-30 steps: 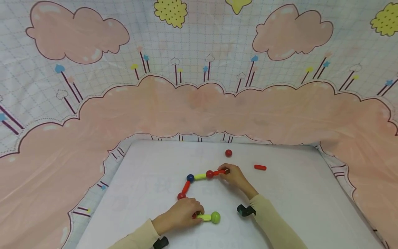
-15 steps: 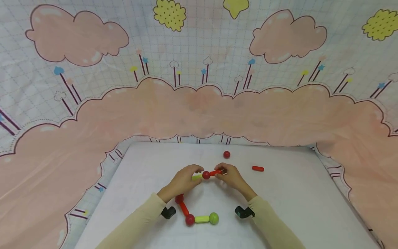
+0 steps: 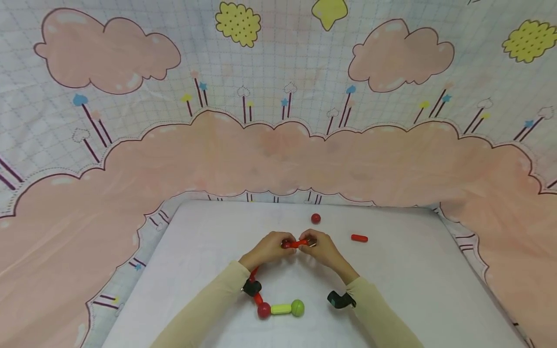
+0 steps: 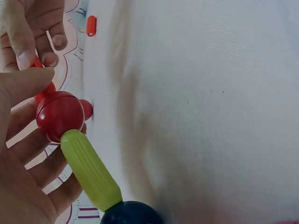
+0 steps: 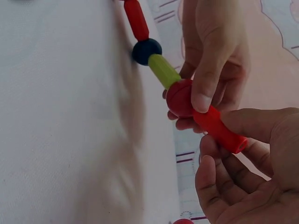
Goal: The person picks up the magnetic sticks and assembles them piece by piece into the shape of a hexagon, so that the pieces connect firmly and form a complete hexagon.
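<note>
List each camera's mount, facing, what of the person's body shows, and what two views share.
Head: worn on the head, looking forward and down at the white table and patterned cloth; left hand, right hand and both sleeves show.
Left wrist: worn there, facing the held red ball and green rod; left hand at left, right hand at upper left.
Right wrist: worn there, facing the held red rod; right hand at lower right, left hand above.
Shared: both wrist views show the blue ball joined to the green rod.
</note>
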{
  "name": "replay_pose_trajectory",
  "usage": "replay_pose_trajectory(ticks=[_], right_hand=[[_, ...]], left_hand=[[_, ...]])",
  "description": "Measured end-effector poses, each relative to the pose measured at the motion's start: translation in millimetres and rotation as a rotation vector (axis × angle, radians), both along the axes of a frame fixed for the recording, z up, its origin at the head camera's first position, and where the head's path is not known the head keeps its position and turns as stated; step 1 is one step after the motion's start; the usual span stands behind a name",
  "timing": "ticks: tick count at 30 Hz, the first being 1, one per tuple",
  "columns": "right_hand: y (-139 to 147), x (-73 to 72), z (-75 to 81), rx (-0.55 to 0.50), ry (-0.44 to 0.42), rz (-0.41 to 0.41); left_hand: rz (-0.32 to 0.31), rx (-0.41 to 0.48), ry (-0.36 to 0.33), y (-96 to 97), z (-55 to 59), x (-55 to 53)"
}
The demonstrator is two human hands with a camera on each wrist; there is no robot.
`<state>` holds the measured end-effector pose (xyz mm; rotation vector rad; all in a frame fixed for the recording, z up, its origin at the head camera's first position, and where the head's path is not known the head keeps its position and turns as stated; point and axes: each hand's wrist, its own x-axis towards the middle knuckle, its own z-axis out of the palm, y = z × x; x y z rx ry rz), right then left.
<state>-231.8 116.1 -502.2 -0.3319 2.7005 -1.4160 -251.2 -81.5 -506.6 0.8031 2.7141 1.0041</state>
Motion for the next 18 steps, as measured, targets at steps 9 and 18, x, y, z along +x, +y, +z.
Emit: replay_pose_trajectory(ticks=[9, 18], right_hand=[[11.7, -2.8, 14.7, 0.015, 0.049, 0.027], [29.7, -25.6, 19.3, 0.013, 0.103, -0.051]], left_hand=[[0.011, -0.002, 0.015, -1.0, -1.3, -2.6], [0.059, -0.023, -0.001, 0.0, -1.5, -3.3]])
